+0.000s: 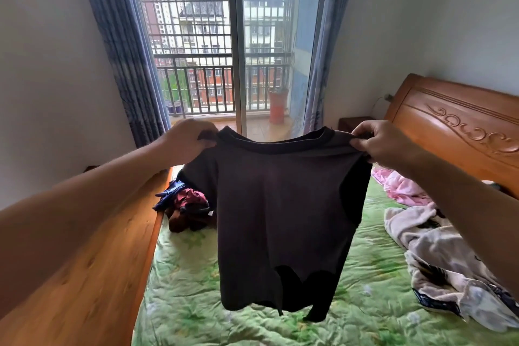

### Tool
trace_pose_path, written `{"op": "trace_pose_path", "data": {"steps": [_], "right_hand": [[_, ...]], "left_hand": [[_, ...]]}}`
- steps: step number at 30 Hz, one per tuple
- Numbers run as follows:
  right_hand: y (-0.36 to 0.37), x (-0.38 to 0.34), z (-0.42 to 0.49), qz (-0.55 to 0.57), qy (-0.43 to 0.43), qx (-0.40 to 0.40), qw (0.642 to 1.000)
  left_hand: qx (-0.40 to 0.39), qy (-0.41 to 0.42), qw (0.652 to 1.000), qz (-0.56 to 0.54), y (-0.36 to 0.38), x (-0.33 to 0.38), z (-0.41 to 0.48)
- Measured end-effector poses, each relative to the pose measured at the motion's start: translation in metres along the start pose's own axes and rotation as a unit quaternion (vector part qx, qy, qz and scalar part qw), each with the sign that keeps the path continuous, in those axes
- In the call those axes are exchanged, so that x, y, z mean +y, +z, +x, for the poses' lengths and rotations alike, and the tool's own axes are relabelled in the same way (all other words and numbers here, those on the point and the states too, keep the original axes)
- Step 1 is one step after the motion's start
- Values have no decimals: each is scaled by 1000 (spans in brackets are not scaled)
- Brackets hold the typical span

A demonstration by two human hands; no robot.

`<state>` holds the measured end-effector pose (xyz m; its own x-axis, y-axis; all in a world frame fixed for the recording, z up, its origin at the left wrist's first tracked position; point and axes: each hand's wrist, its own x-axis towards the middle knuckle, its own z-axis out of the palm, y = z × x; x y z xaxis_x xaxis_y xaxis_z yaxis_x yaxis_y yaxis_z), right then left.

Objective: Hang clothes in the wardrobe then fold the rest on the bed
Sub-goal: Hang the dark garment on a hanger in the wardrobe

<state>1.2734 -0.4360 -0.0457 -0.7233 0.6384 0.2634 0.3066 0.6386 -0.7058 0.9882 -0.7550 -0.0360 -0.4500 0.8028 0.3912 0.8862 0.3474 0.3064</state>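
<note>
A dark brown t-shirt hangs spread out in the air above the bed, its hem just over the green floral cover. My left hand pinches its left shoulder. My right hand pinches its right shoulder. The neckline faces up between both hands. A pile of dark, red and blue clothes lies on the bed behind the shirt, at the left edge.
A pink garment and a beige blanket lie on the bed's right side. The carved wooden headboard stands at the right, the wooden footboard at the left. Ahead are a glass balcony door and blue curtains.
</note>
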Motion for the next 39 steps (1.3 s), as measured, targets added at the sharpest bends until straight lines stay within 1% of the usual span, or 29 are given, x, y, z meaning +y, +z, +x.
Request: {"op": "trace_pose_path", "data": {"steps": [3,4,6,8,10,11,13,14,16,17,19,22,25,27,28,30,34,36,39], "right_hand": [[-8,-1,-7,-120,-31,13,992],[-10,-3,-11,-168,-40,15,985],[-14,-6,-21,-276,-46,26,960],[-20,-5,-33,-376,-37,42,925],[-27,-1,-47,-422,-2,39,906],[-33,2,-55,-434,18,34,900],[-46,8,-69,-444,59,38,893],[-52,12,-75,-429,77,53,898],[-68,24,-86,-360,96,110,921],[-74,30,-91,-311,90,140,936],[-85,40,-105,-235,84,195,948],[-102,50,-130,-200,69,272,939],[-116,49,-155,-149,59,330,930],[-127,44,-173,-121,62,360,923],[-133,40,-184,-127,57,373,917],[-147,32,-208,-177,38,389,903],[-179,19,-257,-333,51,347,875],[-190,15,-279,-350,61,341,871],[-203,9,-311,-359,65,377,851]], "left_hand": [[68,16,994,-83,7,3,1],[90,24,990,-105,12,6,1],[126,21,986,-109,23,14,2],[130,5,982,-135,33,26,7],[123,19,981,-151,44,40,13],[122,41,981,-143,49,47,16],[126,105,982,-98,60,61,22],[125,134,981,-70,63,67,26],[110,173,978,-43,70,79,36],[104,188,976,-38,73,81,42],[94,215,971,-38,79,87,54],[96,254,961,-53,88,105,69],[104,277,953,-64,102,131,76],[112,278,947,-118,109,156,76],[117,276,943,-143,111,169,76],[129,262,939,-182,113,194,80],[125,264,931,-217,117,232,87],[112,273,926,-236,117,253,84],[98,280,916,-269,115,289,74]]}}
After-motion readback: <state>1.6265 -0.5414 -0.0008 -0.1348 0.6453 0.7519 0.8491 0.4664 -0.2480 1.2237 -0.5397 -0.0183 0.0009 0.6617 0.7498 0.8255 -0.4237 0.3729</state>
